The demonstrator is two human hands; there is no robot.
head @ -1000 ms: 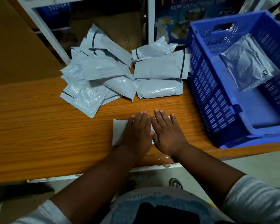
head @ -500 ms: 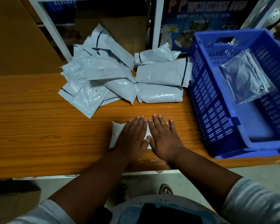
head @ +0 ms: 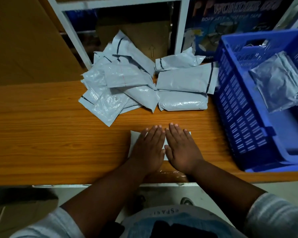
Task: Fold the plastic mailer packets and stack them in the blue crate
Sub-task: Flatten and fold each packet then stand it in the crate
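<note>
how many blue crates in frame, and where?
1. The blue crate sits on the wooden table at the right, beside the pile of unfolded mailers, with folded mailers inside. Its right part is cut off by the frame edge.

Orange wood-grain tabletop (head: 41, 134): a loose heap of grey plastic mailer packets (head: 120, 86) at the far edge, a blue slotted plastic crate (head: 239, 117) filling the right end, one flat white packet (head: 133, 140) near the front edge, under two flat hands
</note>
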